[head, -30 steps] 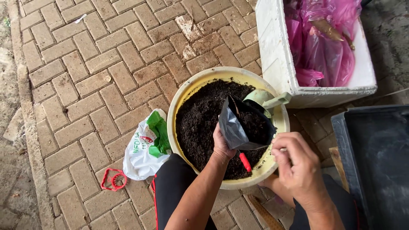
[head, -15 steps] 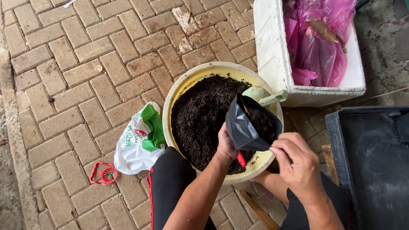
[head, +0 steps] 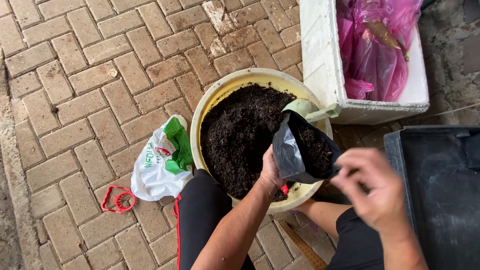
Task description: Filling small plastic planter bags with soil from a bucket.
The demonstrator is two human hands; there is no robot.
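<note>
Left hand (head: pixel 271 170) grips a black plastic bag (head: pixel 300 150) partly filled with soil, mouth open, held over the yellow basin (head: pixel 220 95) of dark soil (head: pixel 240 135). Right hand (head: pixel 372 187) hovers just beside the bag, fingers loosely curled, holding nothing (blurred). White foam box (head: pixel 320 60) stands behind the basin.

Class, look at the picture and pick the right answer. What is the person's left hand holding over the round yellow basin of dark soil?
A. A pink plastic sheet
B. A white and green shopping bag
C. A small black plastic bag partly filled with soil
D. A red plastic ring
C: the left hand grips the small black plastic bag, soil showing in its open mouth, above the round yellow basin of dark soil.
</note>
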